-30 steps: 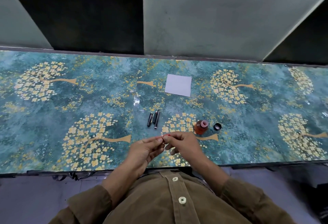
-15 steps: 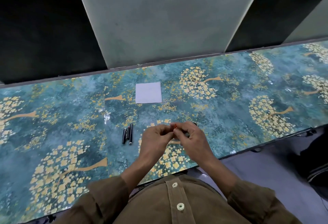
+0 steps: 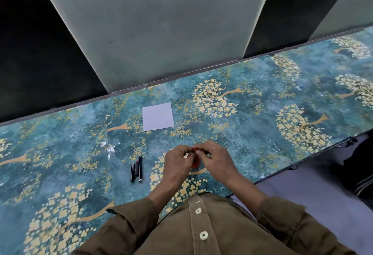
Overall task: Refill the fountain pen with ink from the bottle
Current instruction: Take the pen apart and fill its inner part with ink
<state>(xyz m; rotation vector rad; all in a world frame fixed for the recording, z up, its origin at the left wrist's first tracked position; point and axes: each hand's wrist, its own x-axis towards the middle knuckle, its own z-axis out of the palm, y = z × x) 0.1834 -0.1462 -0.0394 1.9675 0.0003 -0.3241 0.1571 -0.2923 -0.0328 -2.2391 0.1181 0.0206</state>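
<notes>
Two hands: my left hand (image 3: 177, 163) and right hand (image 3: 217, 161) pinch a small red pen part (image 3: 194, 150) together above the worktop (image 3: 252, 133).
Handling: light, slippery, probably fragile; fingertip grip.
Bottle: mostly hidden below.
Beside: black pen pieces (image 3: 136, 168).

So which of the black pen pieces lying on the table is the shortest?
The leftmost black piece. Its top end stops lower than the longer black piece on the right; a thin reddish piece lies between them.

Teal gold-flowered table (image 3: 252, 133), white paper (image 3: 157, 116)
</notes>
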